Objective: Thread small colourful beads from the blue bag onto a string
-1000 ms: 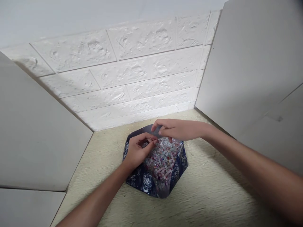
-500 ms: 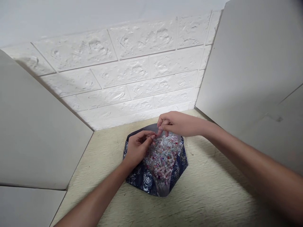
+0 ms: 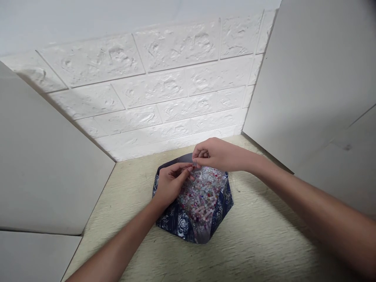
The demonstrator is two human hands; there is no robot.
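A dark blue fabric pouch [image 3: 182,225] with white rose prints lies with its mouth spread wide. Inside is a heap of small mixed beads [image 3: 201,192], mostly clear, white and pink, with some red ones. Above the far left part of the heap, my left hand [image 3: 173,180] is closed in a pinch, a tiny reddish bit showing at its fingertips. My right hand [image 3: 210,154] comes in from the right, thumb and forefinger pinched right beside the left fingertips. Whatever sits between its fingers is too small to make out.
The pouch rests on a pale, wood-grained surface [image 3: 123,203]. Behind it rises a white brick-patterned wall [image 3: 173,84]. Grey-white panels stand close on the left [image 3: 44,156] and on the right [image 3: 308,86].
My right hand has shifted slightly left and its fingers have drawn closer together, now near the left fingertips. My left hand and the pouch have hardly moved.
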